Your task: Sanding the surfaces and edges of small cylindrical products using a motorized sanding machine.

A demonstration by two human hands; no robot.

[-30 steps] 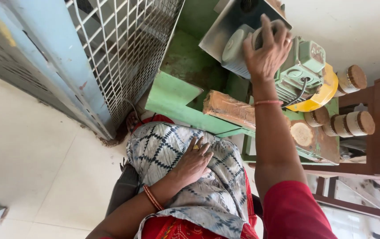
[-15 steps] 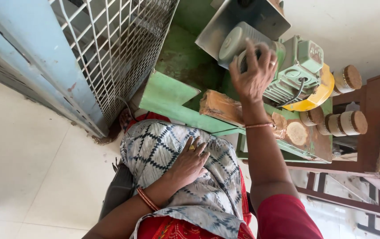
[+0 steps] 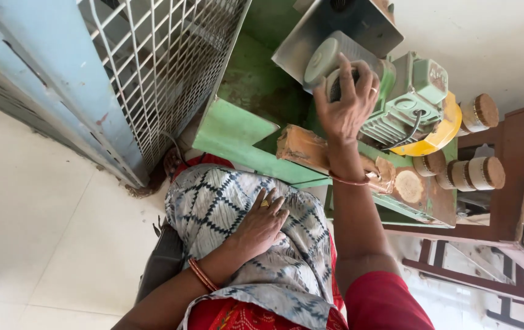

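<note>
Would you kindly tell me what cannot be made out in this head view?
- Head view: the round part on the green machine under the right hand; the fingers cover its front.
- The left hand lies flat on the patterned cloth; whatever is beneath is hidden.
- The wooden stand is cut off by the right edge.

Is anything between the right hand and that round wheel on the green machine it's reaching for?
Nothing visible. The right hand is already on the round wheel of the green machine, fingers spread over its rim. The left hand rests apart on the patterned cloth.
</note>
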